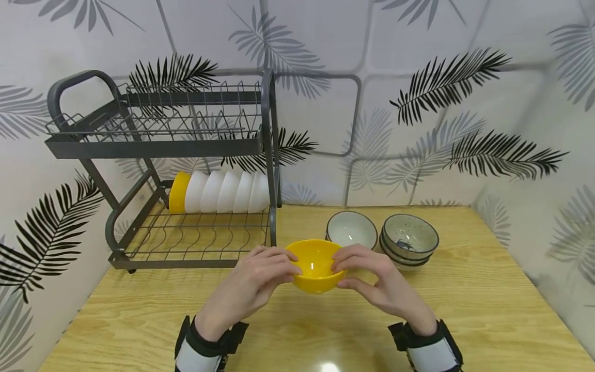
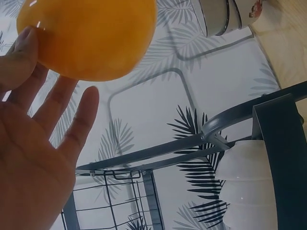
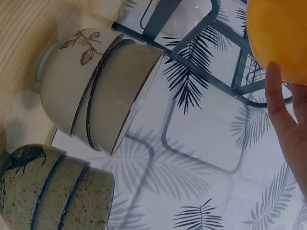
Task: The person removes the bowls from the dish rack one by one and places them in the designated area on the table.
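A yellow bowl [image 1: 316, 285] is held between both hands over the table, its inside turned up toward the head camera. My left hand [image 1: 258, 276] pinches its left rim, thumb and fingers at the edge. On the opposite side my right hand [image 1: 375, 276] grips the rim the same way. In the left wrist view the bowl's rounded outside [image 2: 96, 38] shows, with the left thumb against it. The right wrist view catches the bowl [image 3: 280, 38] at its upper right corner, fingertips of the right hand [image 3: 292, 124] on it.
A two-tier dark dish rack [image 1: 155, 150] stands at the left; a row of white bowls [image 1: 228, 192] with a yellow bowl [image 1: 179, 193] at its end lies on the lower tier. Behind the hands are stacked floral bowls [image 1: 351, 230] and stacked speckled bowls [image 1: 409, 237] on the wooden table [image 1: 488, 294].
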A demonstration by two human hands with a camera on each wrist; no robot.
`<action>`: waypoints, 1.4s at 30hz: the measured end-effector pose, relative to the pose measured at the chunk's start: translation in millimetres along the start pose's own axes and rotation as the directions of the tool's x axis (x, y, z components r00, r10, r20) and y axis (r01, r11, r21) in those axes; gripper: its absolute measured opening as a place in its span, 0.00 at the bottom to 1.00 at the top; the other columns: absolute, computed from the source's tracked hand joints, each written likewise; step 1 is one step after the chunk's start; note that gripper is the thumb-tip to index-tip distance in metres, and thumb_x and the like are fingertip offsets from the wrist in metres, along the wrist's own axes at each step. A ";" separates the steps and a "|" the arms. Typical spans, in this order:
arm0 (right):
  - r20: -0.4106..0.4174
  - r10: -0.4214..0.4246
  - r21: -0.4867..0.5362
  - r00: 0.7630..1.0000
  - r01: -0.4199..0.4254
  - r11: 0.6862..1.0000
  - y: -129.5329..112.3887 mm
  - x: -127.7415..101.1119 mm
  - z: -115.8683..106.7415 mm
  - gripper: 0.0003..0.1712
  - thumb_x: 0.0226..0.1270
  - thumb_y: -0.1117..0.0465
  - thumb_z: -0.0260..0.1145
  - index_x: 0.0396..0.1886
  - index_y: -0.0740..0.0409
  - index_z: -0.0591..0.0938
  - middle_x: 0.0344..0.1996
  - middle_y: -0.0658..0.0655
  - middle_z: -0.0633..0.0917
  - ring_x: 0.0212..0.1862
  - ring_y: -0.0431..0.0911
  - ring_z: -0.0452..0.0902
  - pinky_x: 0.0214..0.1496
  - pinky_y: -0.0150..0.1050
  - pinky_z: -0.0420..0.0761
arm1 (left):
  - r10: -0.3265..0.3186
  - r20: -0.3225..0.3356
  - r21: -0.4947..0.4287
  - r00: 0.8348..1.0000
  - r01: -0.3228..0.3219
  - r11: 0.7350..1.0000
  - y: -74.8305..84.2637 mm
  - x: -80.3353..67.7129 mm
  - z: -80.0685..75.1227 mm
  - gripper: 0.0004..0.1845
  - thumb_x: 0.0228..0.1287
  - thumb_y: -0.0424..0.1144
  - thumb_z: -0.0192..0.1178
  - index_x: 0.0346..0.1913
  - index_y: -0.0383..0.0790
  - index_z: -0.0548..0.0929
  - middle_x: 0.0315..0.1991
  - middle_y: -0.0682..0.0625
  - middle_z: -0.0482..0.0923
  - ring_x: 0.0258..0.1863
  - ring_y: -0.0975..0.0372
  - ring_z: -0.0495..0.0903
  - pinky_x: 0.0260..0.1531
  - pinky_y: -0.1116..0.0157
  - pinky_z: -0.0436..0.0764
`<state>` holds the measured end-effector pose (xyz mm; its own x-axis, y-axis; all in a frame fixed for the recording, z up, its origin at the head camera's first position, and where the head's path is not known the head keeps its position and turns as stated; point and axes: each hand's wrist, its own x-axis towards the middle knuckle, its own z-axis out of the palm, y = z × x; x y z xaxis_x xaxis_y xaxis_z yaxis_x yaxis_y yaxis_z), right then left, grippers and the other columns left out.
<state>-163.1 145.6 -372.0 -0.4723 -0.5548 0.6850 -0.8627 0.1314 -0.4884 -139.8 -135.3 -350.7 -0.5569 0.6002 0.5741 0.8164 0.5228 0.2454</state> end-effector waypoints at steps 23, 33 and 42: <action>0.111 -0.021 -0.181 0.994 0.041 0.983 -10.8 -8.2 -20.0 0.14 0.41 0.69 0.83 0.27 0.51 0.90 0.29 0.47 0.75 0.38 0.38 0.71 0.40 0.28 0.76 | -0.194 0.130 -0.072 0.972 0.204 0.976 -2.1 3.9 13.5 0.29 0.71 0.50 0.60 0.72 0.48 0.72 0.75 0.47 0.68 0.77 0.50 0.62 0.71 0.42 0.69; 0.236 0.139 -0.235 0.962 -0.083 0.969 -17.1 -10.7 -31.0 0.10 0.44 0.64 0.83 0.25 0.49 0.89 0.29 0.43 0.78 0.38 0.35 0.72 0.43 0.32 0.79 | -0.208 0.216 -0.088 0.954 0.231 0.969 4.5 8.6 33.7 0.36 0.73 0.54 0.56 0.78 0.49 0.61 0.78 0.47 0.62 0.77 0.51 0.64 0.72 0.42 0.68; 0.333 0.309 -0.249 0.891 -0.233 0.940 -12.0 -12.9 -36.2 0.09 0.47 0.61 0.82 0.25 0.47 0.88 0.33 0.41 0.84 0.40 0.34 0.74 0.48 0.34 0.80 | -0.239 0.326 -0.109 0.915 0.288 0.951 5.6 10.2 46.8 0.37 0.73 0.58 0.55 0.78 0.48 0.61 0.76 0.46 0.65 0.74 0.51 0.68 0.72 0.45 0.70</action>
<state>-153.2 181.0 -355.3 -0.6272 -0.7272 0.2789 -0.7457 0.4573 -0.4846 -148.0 -97.9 -380.0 -0.7544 0.6214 0.2117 0.6333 0.6040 0.4839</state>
